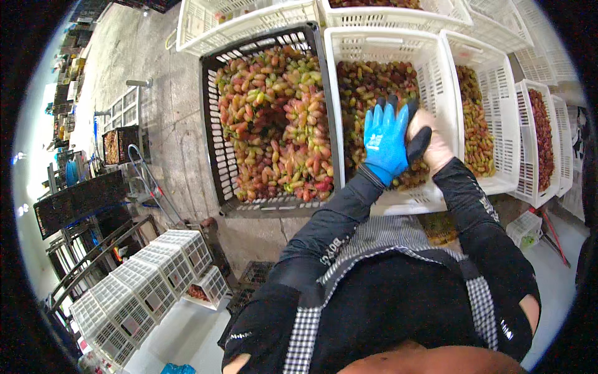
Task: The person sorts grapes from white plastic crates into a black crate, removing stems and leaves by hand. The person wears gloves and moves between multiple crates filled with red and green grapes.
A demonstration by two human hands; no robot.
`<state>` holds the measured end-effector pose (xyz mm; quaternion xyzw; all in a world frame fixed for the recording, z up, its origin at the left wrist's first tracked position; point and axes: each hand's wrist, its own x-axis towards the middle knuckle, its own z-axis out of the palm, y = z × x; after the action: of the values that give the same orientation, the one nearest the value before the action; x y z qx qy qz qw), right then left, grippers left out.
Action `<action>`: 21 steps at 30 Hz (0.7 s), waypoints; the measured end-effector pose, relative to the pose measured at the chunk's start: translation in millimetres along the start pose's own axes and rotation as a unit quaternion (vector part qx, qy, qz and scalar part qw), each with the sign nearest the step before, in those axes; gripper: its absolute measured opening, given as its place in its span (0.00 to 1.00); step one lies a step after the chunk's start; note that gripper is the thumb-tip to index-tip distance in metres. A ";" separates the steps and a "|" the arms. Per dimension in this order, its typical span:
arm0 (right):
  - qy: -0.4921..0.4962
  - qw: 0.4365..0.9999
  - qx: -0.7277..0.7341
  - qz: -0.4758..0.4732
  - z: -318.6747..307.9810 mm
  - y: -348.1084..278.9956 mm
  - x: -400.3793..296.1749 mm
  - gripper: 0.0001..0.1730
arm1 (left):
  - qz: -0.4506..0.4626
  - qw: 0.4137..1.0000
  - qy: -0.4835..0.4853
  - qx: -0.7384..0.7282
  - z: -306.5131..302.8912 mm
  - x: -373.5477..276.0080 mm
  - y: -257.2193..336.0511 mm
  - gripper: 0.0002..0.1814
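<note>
My left hand (386, 135) wears a blue coated glove with a black thumb and fingertips. Its fingers are extended and slightly apart above the dark red and green elongated grapes (373, 79) in a white plastic crate (386, 41). Right beside it, my right hand (432, 135) is pale and blurred, perhaps in a thin glove. The left thumb crosses in front of the right hand, whose fingers are mostly hidden, as is anything beneath the palms. A black plastic crate (209, 140) stands to the left, heaped with lighter pink-green grapes (308, 117) around a dark hollow.
More white crates of grapes (476, 126) line the right side, and others (252, 25) stand at the far side. Lower left are stacked white crates (140, 280). A hand truck (152, 182) stands on the concrete floor (173, 103). Red-handled equipment (556, 238) is at right.
</note>
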<state>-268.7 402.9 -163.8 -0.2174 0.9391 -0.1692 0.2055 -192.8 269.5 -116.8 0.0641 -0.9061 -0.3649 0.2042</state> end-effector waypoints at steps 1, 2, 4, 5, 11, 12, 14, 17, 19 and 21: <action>0.020 0.999 0.035 0.002 -7.6 -3.6 -1.7 0.14 | 0.008 0.999 0.030 -0.038 1.9 -2.7 1.9 0.34; -0.031 0.999 0.000 0.018 17.0 10.5 -5.6 0.14 | 0.032 0.999 0.020 -0.006 6.2 -0.3 -2.2 0.34; -0.143 0.983 -0.105 0.047 34.0 21.5 -6.4 0.15 | 0.008 1.000 -0.020 0.014 17.2 -7.6 -2.3 0.35; -0.118 0.987 -0.099 0.038 24.1 18.4 -2.3 0.15 | 0.002 0.999 -0.027 0.026 16.2 -15.4 -2.8 0.35; -0.126 0.987 -0.065 0.077 47.4 27.1 -13.1 0.17 | 0.026 0.998 -0.035 0.039 10.9 -6.8 13.7 0.31; -0.148 0.981 -0.098 0.072 42.1 23.4 -1.9 0.17 | 0.025 0.997 -0.051 0.042 9.1 -10.5 6.2 0.32; -0.073 0.995 -0.067 0.016 0.3 -14.6 16.4 0.18 | -0.001 0.998 -0.047 0.028 0.9 -18.3 -1.1 0.33; 0.050 0.986 0.158 0.017 12.1 -16.6 -6.2 0.18 | 0.047 0.997 -0.010 0.068 -4.0 -15.9 -4.0 0.32; -0.112 0.992 -0.005 0.062 35.3 4.3 -4.9 0.19 | 0.005 0.999 -0.035 0.020 16.1 -22.5 -9.8 0.30; -0.140 0.986 -0.064 0.060 19.6 1.1 0.3 0.20 | -0.024 0.996 -0.087 -0.001 10.1 -34.9 -21.0 0.29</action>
<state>-260.3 399.3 -181.2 -0.1943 0.9214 -0.0643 0.3304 -166.0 269.9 -149.1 0.0536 -0.9184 -0.3745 0.1162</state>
